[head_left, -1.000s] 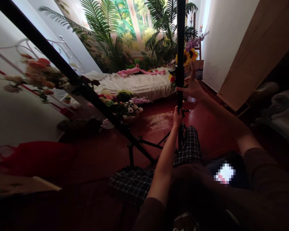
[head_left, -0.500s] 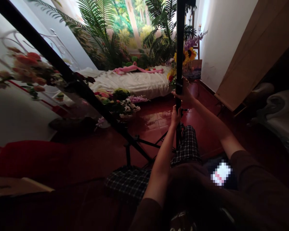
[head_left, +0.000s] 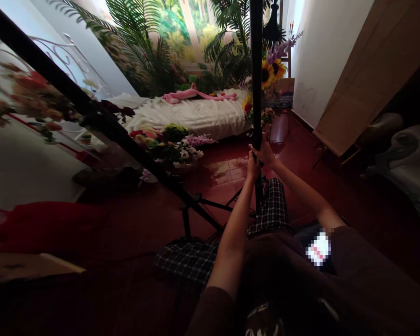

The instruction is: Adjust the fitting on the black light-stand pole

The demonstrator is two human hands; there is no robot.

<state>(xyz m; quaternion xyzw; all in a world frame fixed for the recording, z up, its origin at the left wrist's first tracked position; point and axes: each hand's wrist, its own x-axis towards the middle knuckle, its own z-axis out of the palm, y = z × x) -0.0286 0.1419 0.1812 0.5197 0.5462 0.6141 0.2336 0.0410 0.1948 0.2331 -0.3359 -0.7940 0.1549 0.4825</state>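
Observation:
An upright black pole stands in front of me, and both my hands are on it. My left hand is wrapped round its lower part. Just above and to the right, my right hand grips the same pole, close to the left one. The pole's foot runs down between my knees, beside dark legs and struts. A second black pole slants from the upper left down to these struts.
Flowers lie before a bed with a white sheet and a pink plush toy. A wooden board leans at the right near a pale sofa. Red fabric lies at the left.
My right hand has come down the pole, nearer to my left hand. The upright pole has shifted slightly left, and a dark part now shows right of its upper end.

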